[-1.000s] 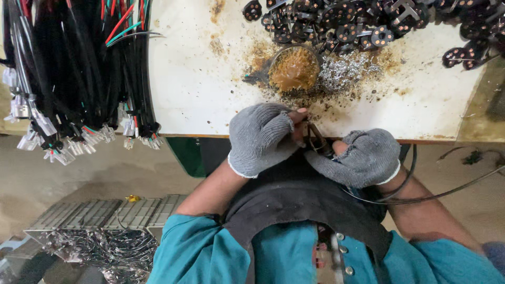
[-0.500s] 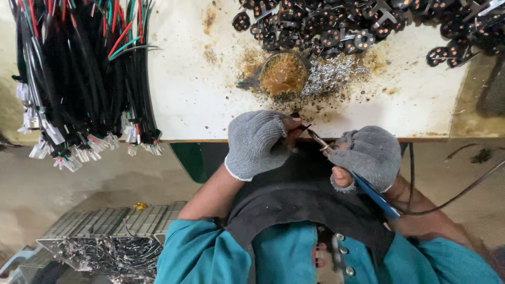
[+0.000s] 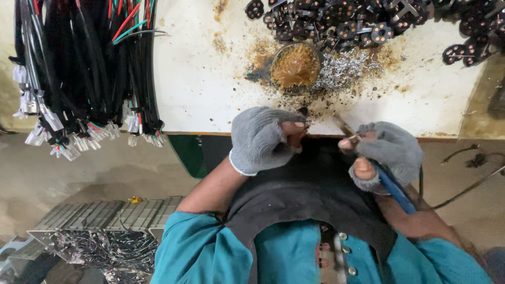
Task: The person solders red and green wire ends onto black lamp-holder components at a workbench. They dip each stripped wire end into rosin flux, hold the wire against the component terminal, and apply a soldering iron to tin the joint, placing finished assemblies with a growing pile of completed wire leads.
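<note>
Table: a white, stained table (image 3: 210,79) fills the top of the frame.
Upper left: bundles of black wires (image 3: 79,68) hang over its edge.
Top middle: a small round dish (image 3: 296,66) of brown stuff.
Beside the dish: shiny metal bits (image 3: 347,66).
Upper right: a heap of little black round parts (image 3: 357,23).

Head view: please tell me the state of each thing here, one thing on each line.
left hand: gloved, closed on a small part too small to identify
right hand: gloved, holding the soldering iron
soldering iron: held, tip toward the left hand
small round dish: full of brown material
black round parts: piled loose
wire bundles: hanging over the table edge
white table: stained brown
</note>
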The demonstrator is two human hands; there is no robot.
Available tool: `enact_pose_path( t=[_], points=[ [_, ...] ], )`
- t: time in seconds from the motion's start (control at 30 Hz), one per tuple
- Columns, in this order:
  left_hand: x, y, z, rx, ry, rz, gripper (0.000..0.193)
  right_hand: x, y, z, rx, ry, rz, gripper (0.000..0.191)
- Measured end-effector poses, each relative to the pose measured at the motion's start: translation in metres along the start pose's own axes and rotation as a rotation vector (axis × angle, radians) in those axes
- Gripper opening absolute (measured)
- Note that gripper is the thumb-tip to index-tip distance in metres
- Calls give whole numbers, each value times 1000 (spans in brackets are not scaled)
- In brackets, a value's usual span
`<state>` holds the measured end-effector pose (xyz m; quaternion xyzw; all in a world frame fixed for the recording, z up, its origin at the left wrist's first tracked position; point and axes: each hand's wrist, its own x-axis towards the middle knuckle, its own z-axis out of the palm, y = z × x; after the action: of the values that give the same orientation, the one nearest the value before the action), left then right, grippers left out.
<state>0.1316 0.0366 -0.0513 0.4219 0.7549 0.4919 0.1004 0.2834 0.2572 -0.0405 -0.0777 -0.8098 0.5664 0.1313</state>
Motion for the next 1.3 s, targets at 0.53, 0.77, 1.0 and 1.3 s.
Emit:
enact_pose_path(
  t=[0.53,0.77,1.0,1.3],
  points=[
    [-12,4,0,-91,-160,-360,14,53,-36,31,-158,-53,-15,11],
    [7,6,9,359,-135,62,42,29,-10,22,-259,29,226,20],
    [7,10,-50,498,185,22,17,37,-14,34,-321,-10,93,29],
    [10,-18,-130,980,184,-459,22,48,-15,38,-416,-22,-104,38]
  ],
)
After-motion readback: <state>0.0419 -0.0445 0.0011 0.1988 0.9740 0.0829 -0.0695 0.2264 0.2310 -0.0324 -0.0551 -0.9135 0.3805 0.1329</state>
